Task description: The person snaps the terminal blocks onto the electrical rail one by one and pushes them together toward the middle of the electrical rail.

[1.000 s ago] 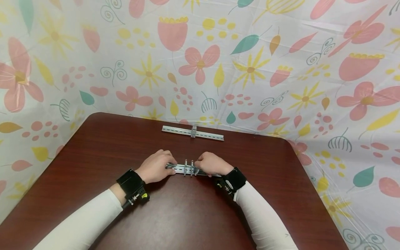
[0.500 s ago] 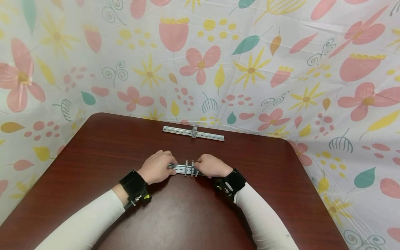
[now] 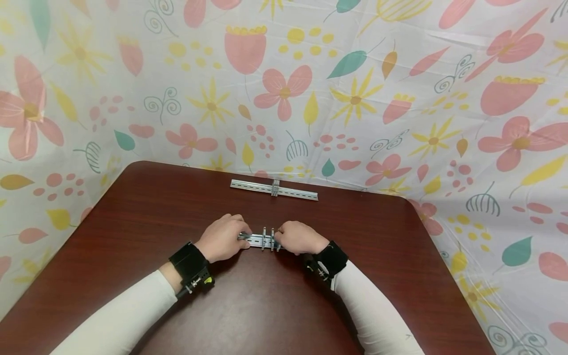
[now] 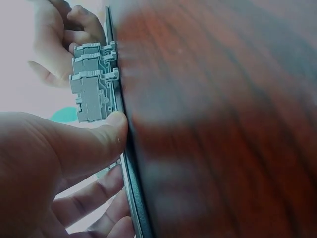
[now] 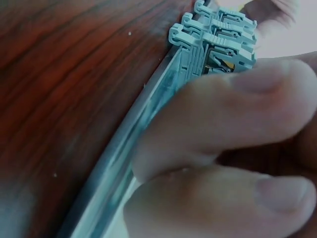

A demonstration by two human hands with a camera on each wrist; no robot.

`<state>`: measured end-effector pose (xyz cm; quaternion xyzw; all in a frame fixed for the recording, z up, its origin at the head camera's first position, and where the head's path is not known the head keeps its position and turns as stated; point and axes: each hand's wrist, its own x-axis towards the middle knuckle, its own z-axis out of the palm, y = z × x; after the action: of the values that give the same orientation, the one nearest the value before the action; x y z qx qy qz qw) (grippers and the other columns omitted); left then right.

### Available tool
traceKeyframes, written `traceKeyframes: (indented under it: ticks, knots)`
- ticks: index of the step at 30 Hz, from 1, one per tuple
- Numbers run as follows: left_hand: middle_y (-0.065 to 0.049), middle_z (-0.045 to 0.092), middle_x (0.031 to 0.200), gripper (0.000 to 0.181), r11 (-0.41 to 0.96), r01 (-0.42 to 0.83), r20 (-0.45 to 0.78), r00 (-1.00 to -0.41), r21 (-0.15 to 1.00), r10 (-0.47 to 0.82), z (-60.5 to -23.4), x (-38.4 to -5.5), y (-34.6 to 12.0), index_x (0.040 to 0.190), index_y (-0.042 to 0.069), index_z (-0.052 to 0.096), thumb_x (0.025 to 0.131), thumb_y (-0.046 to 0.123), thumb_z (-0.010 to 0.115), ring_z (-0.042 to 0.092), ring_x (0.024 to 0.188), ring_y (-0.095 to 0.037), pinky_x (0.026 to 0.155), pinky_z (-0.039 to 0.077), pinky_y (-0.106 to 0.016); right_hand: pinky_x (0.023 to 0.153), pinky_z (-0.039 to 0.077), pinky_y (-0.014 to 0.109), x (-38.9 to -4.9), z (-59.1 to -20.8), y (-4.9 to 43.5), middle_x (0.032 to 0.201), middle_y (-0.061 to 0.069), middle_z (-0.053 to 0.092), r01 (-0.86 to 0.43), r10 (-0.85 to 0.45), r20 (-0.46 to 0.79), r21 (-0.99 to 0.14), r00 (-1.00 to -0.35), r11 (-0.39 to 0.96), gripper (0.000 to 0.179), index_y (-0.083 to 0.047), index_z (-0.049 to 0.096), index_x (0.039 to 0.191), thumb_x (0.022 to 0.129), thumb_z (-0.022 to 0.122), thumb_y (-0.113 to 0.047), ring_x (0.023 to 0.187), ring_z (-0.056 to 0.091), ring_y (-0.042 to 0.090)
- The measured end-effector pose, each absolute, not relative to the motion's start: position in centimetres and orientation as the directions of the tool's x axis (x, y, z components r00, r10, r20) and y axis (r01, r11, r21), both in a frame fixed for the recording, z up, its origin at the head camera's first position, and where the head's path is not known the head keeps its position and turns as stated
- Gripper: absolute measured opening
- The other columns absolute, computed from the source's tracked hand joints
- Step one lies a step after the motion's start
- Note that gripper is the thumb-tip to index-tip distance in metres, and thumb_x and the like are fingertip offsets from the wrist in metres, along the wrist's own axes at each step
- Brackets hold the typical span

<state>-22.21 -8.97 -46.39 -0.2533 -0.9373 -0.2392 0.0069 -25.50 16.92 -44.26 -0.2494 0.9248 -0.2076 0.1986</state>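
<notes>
A slotted metal DIN rail (image 3: 256, 241) lies across the middle of the table, several grey terminal blocks (image 4: 92, 96) standing along it. My left hand (image 3: 224, 238) pinches the rail's left end, thumb on one side and fingers beneath in the left wrist view. At the rightmost terminal block (image 5: 220, 52), my right hand (image 3: 302, 237) has its fingers curled close against the block's side and over the rail. These fingers hide the block's lower part in the right wrist view. The rail's right portion is covered by the right hand in the head view.
Farther back lies a second DIN rail (image 3: 248, 185) with grey blocks (image 3: 275, 187) clustered at its middle. The brown table (image 3: 248, 305) meets a flower-printed curtain (image 3: 284, 98) behind. Black camera straps (image 3: 188, 261) circle both wrists.
My right hand has shifted slightly leftward and down over the rail, covering more of the rightmost block. The left hand keeps its grip, and the far rail stays put.
</notes>
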Motion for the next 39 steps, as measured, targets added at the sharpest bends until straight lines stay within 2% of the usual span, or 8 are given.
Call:
traceKeyframes:
  ticks: [8, 14, 23, 28, 39]
  knots:
    - [-0.002, 0.072, 0.112, 0.022, 0.755, 0.489, 0.145, -0.867, 0.437, 0.477, -46.4, -22.1, -8.9, 0.116, 0.012, 0.086, 0.096, 0.022, 0.091, 0.064, 0.108, -0.029, 0.09, 0.056, -0.044, 0.059, 0.046, 0.03, -25.1, -43.7, 16.9, 0.059, -0.002, 0.049, -0.328, -0.511, -0.294, -0.496, -0.808, 0.804, 0.049, -0.015, 0.057, 0.069, 0.117, 0.05, -0.022, 0.045, 0.053, 0.016]
    - [-0.001, 0.072, 0.112, 0.022, 0.759, 0.496, 0.15, -0.864, 0.421, 0.481, -46.4, -22.2, -9.0, 0.115, 0.013, 0.086, 0.096, 0.022, 0.09, 0.065, 0.108, -0.029, 0.09, 0.056, -0.044, 0.065, 0.05, 0.031, -25.0, -43.2, 17.1, 0.068, -0.002, 0.055, -0.358, -0.542, -0.294, -0.498, -0.788, 0.79, 0.044, -0.011, 0.066, 0.08, 0.118, 0.047, -0.024, 0.048, 0.057, 0.015]
    - [-0.001, 0.071, 0.111, 0.022, 0.755, 0.509, 0.158, -0.856, 0.413, 0.491, -46.5, -22.3, -9.0, 0.115, 0.013, 0.086, 0.097, 0.022, 0.09, 0.065, 0.107, -0.029, 0.089, 0.057, -0.045, 0.068, 0.052, 0.033, -25.3, -43.2, 17.9, 0.073, -0.001, 0.06, -0.307, -0.547, -0.333, -0.559, -0.768, 0.77, 0.041, -0.01, 0.074, 0.094, 0.118, 0.046, -0.028, 0.055, 0.06, 0.016]
    - [-0.001, 0.071, 0.111, 0.022, 0.753, 0.511, 0.15, -0.855, 0.416, 0.497, -46.4, -22.3, -9.0, 0.116, 0.012, 0.086, 0.097, 0.023, 0.09, 0.064, 0.107, -0.028, 0.089, 0.056, -0.045, 0.066, 0.051, 0.034, -25.4, -43.2, 18.3, 0.07, -0.001, 0.057, -0.291, -0.562, -0.343, -0.592, -0.752, 0.751, 0.04, -0.01, 0.075, 0.095, 0.116, 0.047, -0.028, 0.057, 0.059, 0.016]
    - [-0.001, 0.071, 0.11, 0.021, 0.723, 0.505, 0.174, -0.857, 0.472, 0.485, -46.1, -22.2, -8.5, 0.116, 0.012, 0.086, 0.099, 0.024, 0.087, 0.062, 0.105, -0.025, 0.088, 0.054, -0.042, 0.062, 0.052, 0.033, -26.1, -43.6, 18.8, 0.074, 0.001, 0.064, -0.272, -0.588, -0.334, -0.651, -0.737, 0.709, 0.038, -0.01, 0.077, 0.098, 0.113, 0.046, -0.025, 0.058, 0.06, 0.016]
